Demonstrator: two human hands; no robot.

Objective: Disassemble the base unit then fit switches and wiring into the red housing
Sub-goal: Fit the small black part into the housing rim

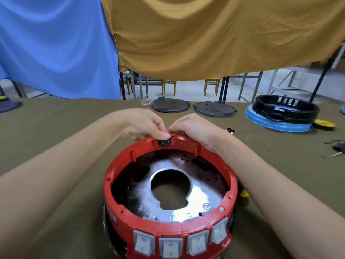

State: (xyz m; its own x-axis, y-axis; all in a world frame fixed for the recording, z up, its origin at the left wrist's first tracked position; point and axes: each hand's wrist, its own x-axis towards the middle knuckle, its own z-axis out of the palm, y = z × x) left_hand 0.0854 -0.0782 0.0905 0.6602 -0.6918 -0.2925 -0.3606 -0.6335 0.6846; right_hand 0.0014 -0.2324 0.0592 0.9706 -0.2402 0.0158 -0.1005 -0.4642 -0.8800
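Red housing [169, 224] looks rigid plastic, so we brace its far rim; our left hand [143, 124] and right hand [194, 128] both pinch the small black part [165, 142], likely fiddly

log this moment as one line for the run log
step: fitting black part into far rim of red housing | left hand: thumb on part | right hand: at rim | four grey switches: seated in front

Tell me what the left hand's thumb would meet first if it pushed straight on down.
Likely the small black part seated in the red housing far rim; the left hand thumb already rests on its top.
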